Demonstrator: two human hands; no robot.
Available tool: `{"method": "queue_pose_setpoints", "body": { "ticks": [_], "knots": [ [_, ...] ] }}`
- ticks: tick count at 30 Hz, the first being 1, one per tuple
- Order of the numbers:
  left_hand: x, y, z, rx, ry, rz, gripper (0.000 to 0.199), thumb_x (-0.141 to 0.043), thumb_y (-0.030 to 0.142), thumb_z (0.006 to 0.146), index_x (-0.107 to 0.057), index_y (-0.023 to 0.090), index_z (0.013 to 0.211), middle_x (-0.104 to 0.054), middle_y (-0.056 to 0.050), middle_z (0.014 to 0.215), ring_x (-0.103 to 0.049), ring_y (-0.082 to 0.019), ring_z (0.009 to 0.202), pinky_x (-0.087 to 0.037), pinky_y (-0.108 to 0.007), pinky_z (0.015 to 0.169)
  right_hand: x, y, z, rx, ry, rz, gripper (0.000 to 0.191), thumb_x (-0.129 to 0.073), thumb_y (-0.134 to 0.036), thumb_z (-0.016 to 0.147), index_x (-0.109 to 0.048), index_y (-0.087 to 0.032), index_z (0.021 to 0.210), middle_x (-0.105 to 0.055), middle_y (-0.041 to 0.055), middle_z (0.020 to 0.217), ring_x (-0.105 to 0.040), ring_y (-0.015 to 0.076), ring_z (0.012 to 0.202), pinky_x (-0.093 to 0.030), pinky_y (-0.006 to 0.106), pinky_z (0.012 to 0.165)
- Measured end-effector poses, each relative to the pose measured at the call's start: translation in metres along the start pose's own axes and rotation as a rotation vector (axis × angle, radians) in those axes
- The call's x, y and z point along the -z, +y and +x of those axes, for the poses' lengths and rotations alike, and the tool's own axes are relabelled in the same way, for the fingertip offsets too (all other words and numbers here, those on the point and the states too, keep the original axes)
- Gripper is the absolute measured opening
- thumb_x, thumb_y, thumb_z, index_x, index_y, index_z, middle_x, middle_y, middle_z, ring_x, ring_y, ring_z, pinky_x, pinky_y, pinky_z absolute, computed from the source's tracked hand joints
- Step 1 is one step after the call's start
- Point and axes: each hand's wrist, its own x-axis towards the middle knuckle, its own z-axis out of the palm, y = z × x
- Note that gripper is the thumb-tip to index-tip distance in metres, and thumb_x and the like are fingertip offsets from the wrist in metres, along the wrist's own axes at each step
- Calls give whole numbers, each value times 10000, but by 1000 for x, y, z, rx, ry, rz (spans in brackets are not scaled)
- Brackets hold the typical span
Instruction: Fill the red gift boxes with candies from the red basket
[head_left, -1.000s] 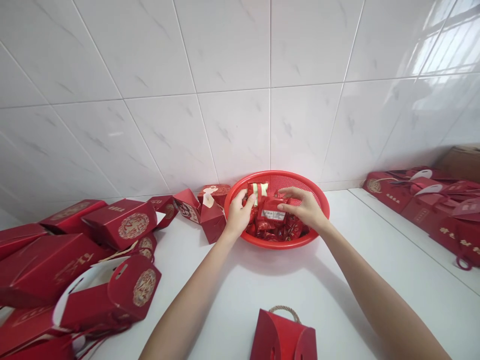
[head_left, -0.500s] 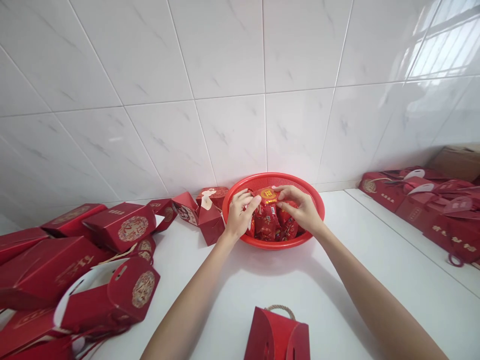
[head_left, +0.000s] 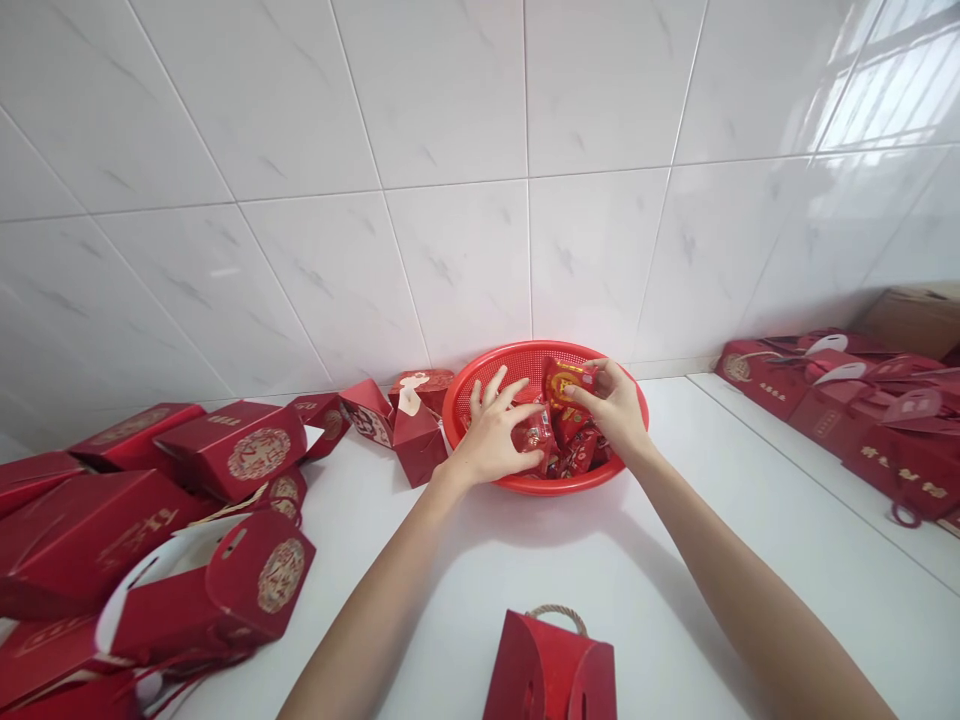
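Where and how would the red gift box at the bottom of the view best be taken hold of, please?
Probably by the top of its twisted rope handle, coming from above on the far side: the loop arches uncovered beyond the far edge of the red gift box, seemingly leaving an open gap to grip through.

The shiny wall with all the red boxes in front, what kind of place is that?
Probably indoors, perhaps a kitchen or small workroom; I can't tell which. A glossy tiled wall shows a window's reflection, and red boxes are heaped on a white surface.
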Motion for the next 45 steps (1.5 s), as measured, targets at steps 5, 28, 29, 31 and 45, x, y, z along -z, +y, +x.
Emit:
{"method": "queue_pose_setpoints", "body": {
  "ticks": [5, 28, 29, 31, 45],
  "knots": [
    [-5, -3, 10, 149, -103, 94, 474, -816, 315, 697, -717, 267, 1158, -469, -134, 1523, -220, -439, 1492, -128, -733, 1151, 1, 0, -1, -72, 86, 8, 409, -795, -373, 647, -509, -241, 907, -668, 14, 874, -650, 232, 865, -545, 387, 755],
    [-15, 12, 27, -46, -343, 105, 101, -663, 250, 819, -761, 272, 825, -763, -34, 816, -674, -261, 897, -431, -381, 920, -3, -3, -3, -88, 26, -61, 326, -736, -331, 676, -495, -252, 881, -643, -7, 788, -638, 215, 758, -535, 371, 681],
    [-16, 11, 27, -26, -308, 80, 166, -602, 217, 861, -756, 262, 817, -765, -42, 812, -683, -255, 864, -443, -375, 895, -3, -3, -3, -91, 32, -61, 324, -735, -329, 676, -495, -254, 880, -642, -7, 790, -637, 216, 761, -536, 371, 680],
    [-17, 7, 26, 50, -222, 0, 225, -532, 210, 906, -739, 242, 825, -763, -52, 810, -693, -251, 807, -469, -356, 818, -3, -3, -4, -90, 45, -71, 320, -732, -328, 676, -495, -258, 880, -637, -10, 788, -631, 214, 760, -534, 367, 673],
    [-22, -4, 26, 161, 313, -904, 317, -561, 347, 915, -712, 174, 1134, -759, -80, 1041, -711, -223, 984, -554, -349, 905, -2, -6, 0, -354, 233, -80, 288, -683, -290, 647, -546, -266, 899, -572, -33, 705, -574, 174, 571, -452, 287, 417]
  ]
}}
